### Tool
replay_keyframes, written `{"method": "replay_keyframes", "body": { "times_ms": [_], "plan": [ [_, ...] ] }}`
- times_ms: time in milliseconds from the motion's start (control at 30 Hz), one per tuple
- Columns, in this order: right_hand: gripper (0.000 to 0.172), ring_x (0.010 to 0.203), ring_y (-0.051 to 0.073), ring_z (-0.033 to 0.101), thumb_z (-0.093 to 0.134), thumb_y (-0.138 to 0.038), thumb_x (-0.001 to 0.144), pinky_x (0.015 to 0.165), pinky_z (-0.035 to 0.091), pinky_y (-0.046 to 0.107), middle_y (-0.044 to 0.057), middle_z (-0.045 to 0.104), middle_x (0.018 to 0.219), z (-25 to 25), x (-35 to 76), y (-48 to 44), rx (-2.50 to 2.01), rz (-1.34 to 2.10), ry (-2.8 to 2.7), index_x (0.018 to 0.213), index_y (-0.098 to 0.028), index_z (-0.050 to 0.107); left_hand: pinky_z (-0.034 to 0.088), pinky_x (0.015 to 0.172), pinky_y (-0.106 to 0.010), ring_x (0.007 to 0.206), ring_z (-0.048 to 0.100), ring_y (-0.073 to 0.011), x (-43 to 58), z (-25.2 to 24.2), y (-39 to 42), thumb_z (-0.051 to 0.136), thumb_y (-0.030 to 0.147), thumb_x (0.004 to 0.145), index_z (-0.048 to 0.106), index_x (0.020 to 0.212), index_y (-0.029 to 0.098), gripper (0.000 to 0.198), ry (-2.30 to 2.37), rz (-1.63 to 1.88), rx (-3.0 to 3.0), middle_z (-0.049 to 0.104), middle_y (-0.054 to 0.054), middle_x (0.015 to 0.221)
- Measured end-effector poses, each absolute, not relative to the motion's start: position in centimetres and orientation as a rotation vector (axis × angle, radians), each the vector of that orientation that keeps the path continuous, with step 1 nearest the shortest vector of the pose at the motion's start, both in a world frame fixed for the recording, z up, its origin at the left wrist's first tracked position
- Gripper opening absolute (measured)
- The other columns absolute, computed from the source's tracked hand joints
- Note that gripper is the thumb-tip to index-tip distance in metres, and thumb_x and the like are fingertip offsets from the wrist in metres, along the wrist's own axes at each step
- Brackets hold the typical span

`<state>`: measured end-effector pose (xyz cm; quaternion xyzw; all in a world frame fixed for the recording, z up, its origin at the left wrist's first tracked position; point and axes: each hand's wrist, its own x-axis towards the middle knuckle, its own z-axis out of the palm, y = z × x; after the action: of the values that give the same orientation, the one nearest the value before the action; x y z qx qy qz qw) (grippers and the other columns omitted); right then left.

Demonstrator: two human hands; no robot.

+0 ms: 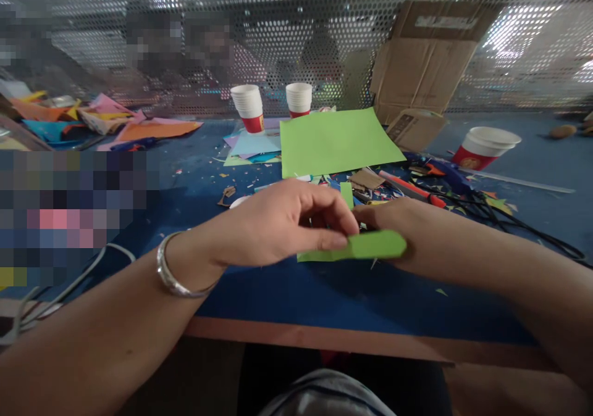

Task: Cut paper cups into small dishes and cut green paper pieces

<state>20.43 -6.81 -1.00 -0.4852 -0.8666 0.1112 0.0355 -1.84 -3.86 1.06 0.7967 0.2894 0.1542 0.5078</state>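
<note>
My left hand (pixel 282 221), with a silver bangle (pixel 169 268) on its wrist, pinches a green paper strip (pixel 377 245) between thumb and fingers. The strip's cut, tapered end points to the right. Just beyond it is my right hand (pixel 391 218), its fingers mostly hidden behind the strip and my left hand, so its grip does not show. More green paper (pixel 346 195) shows upright between the hands. A large green sheet (pixel 338 141) lies farther back on the blue table (pixel 278 292).
Stacked paper cups (pixel 247 107) stand at the back, another cup (pixel 486 147) at right. A cardboard box (pixel 417 64) leans against the perforated metal screen (pixel 278 39). A red-handled tool (pixel 410 187), black cable (pixel 519 221) and paper scraps lie at right; coloured paper (pixel 157 129) at left.
</note>
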Motion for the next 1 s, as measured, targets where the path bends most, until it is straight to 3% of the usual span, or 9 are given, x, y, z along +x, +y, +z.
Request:
{"method": "replay_keyframes", "body": {
  "times_ms": [133,267,333,467,567,633,767,900,1000],
  "plan": [
    [0.030,0.082,0.021,0.070,0.046,-0.029,0.101,0.075,0.047,0.033,0.006,0.075,0.090,-0.9,20.3,-6.7,-1.414,0.383,-2.725,0.088,-0.020,0.071,0.041,0.058,-0.018,0.064,0.052,-0.0060,-1.7,0.3,-2.7,0.069,0.021,0.088,0.064,0.091,0.016,0.007,0.801,0.576,1.513,0.060,0.002,0.078],
    [0.025,0.070,0.021,0.068,0.052,-0.034,0.097,0.062,0.042,0.031,0.005,0.073,0.079,-0.4,20.2,-6.7,-1.532,0.176,-2.639,0.086,-0.020,0.068,0.040,0.055,-0.017,0.058,0.048,-0.0041,-1.3,-0.1,-2.6,0.066,0.015,0.086,0.062,0.090,0.016,0.006,0.833,0.566,1.289,0.054,0.004,0.078],
    [0.020,0.067,0.021,0.068,0.059,-0.036,0.092,0.058,0.041,0.030,0.003,0.072,0.075,0.0,20.3,-6.8,-1.569,0.133,-2.466,0.100,-0.020,0.067,0.039,0.053,-0.017,0.057,0.047,-0.0042,-1.2,0.1,-2.8,0.064,0.015,0.086,0.062,0.089,0.016,0.004,0.857,0.547,1.241,0.052,0.003,0.078],
    [0.035,0.068,0.019,0.068,0.065,-0.032,0.088,0.061,0.045,0.027,0.000,0.073,0.080,0.8,20.4,-7.4,-1.381,0.203,-2.271,0.122,-0.023,0.061,0.036,0.051,-0.018,0.055,0.044,-0.0039,-1.0,0.4,-3.0,0.061,0.012,0.085,0.060,0.090,0.016,0.006,0.866,0.504,1.168,0.050,0.003,0.078],
    [0.016,0.078,0.019,0.069,0.057,-0.027,0.094,0.070,0.048,0.027,0.003,0.075,0.093,1.0,20.4,-7.6,-1.206,0.161,-2.306,0.104,-0.024,0.069,0.033,0.048,-0.018,0.053,0.044,-0.0042,-1.1,0.5,-3.1,0.058,0.014,0.087,0.057,0.092,0.017,0.006,0.859,0.461,1.211,0.048,0.004,0.074],
    [0.018,0.079,0.019,0.068,0.053,-0.028,0.096,0.068,0.046,0.027,0.004,0.074,0.093,1.0,20.4,-7.6,-1.199,0.160,-2.317,0.094,-0.023,0.071,0.035,0.049,-0.019,0.056,0.049,-0.0059,-1.3,0.7,-3.2,0.056,0.019,0.091,0.057,0.095,0.017,0.005,0.882,0.430,1.368,0.053,0.003,0.075],
    [0.023,0.058,0.014,0.056,0.055,-0.036,0.095,0.054,0.036,0.026,0.000,0.065,0.069,1.1,20.3,-7.3,-1.335,0.375,-2.320,0.083,-0.021,0.069,0.044,0.061,-0.022,0.072,0.060,-0.0109,-1.8,1.4,-3.2,0.060,0.031,0.093,0.063,0.092,0.016,0.015,0.900,0.457,1.831,0.062,0.000,0.081],
    [0.030,0.054,0.012,0.047,0.053,-0.039,0.094,0.050,0.030,0.025,-0.003,0.053,0.059,1.0,20.1,-7.1,-1.394,0.609,-2.393,0.072,-0.020,0.061,0.050,0.071,-0.025,0.081,0.064,-0.0130,-2.3,1.4,-2.9,0.070,0.026,0.085,0.062,0.098,0.016,0.018,0.767,0.443,1.924,0.068,-0.001,0.089],
    [0.035,0.053,0.011,0.045,0.052,-0.039,0.095,0.049,0.029,0.025,-0.004,0.050,0.056,1.0,20.1,-7.0,-1.415,0.662,-2.421,0.067,-0.020,0.058,0.051,0.069,-0.024,0.076,0.062,-0.0109,-2.4,1.3,-2.8,0.069,0.018,0.084,0.060,0.094,0.016,0.013,0.729,0.404,1.937,0.067,-0.001,0.086]
  ]
}}
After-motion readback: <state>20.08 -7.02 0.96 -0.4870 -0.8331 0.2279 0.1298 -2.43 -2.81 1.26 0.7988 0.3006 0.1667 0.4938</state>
